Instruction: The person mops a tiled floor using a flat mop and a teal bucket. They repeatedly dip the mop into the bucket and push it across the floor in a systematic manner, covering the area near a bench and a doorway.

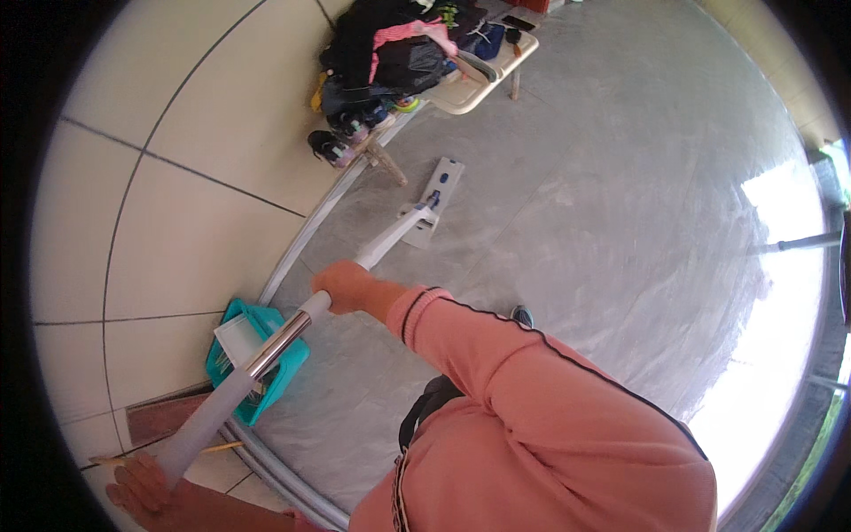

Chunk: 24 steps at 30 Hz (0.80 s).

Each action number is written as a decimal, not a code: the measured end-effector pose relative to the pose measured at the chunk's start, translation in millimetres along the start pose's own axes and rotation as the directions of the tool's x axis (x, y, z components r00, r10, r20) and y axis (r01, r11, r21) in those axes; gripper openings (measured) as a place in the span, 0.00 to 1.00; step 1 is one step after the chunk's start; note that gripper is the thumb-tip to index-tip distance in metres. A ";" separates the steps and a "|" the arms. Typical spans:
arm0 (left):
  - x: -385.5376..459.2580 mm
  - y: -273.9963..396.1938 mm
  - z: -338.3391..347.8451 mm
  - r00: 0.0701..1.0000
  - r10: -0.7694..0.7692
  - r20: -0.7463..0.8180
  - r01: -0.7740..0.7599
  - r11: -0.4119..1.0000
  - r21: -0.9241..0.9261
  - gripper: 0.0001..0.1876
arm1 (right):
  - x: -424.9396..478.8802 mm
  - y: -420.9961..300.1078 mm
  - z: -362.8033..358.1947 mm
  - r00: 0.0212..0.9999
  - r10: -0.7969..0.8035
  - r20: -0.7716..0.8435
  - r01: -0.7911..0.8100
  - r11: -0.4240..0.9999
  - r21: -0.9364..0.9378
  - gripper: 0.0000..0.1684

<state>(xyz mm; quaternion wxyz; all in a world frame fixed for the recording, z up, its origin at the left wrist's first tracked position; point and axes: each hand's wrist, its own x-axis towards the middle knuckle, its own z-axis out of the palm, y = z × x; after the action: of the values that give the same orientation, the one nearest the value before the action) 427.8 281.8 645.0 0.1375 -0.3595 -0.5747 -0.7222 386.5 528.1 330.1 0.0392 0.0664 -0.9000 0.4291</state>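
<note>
A flat mop slants across the view, its grey and chrome handle [276,346] running from lower left up to a flat white head [432,203] with blue fittings, which lies on the grey floor. My right hand [346,286] is wrapped around the middle of the handle, the arm stretched across in a pink sleeve. At lower left, my left hand [143,485] holds the handle's top end, its fingers partly spread. Beneath the handle, against the wall, stands a teal plastic dustpan or bin [282,379] with a white piece [239,339] inside.
A low bench [459,100] along the tiled wall [199,219] bears a heap of dark and pink clothing [405,60]. Shoes [332,146] sit at its near end, by a wooden leg [385,163]. Bright light reflects off the floor [565,219] at right.
</note>
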 end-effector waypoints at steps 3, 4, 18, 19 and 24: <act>23.4 -1.6 -50.7 0.927 0.373 -0.048 -0.143 0.469 0.871 0.12 | -45.9 -3.1 -40.2 0.998 0.056 -0.032 -0.055 0.998 0.027 0.08; 28.8 0.3 -70.4 0.926 0.345 0.153 -0.208 0.129 0.970 0.11 | -63.0 -0.1 -52.0 0.996 0.076 -0.042 -0.075 0.997 0.033 0.08; 24.5 -3.3 191.2 0.905 0.341 0.254 -0.344 0.238 0.908 0.16 | -240.6 42.3 -168.5 0.936 0.256 -0.241 -0.241 0.966 0.090 0.06; 26.8 -6.3 199.5 0.919 0.337 0.207 -0.340 0.406 0.849 0.15 | -252.4 43.5 -172.0 0.930 0.279 -0.238 -0.264 0.960 0.091 0.06; 10.7 -22.6 250.3 0.987 0.144 0.071 -0.159 0.938 0.309 0.06 | -304.2 49.5 -177.8 0.894 0.405 -0.190 -0.398 0.914 0.076 0.07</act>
<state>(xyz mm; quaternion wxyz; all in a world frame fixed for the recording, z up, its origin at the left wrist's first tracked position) 496.9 523.4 655.9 0.2345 -0.3929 -0.6560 -0.6002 681.9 723.3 365.2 0.0399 -0.1638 -0.8780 0.4480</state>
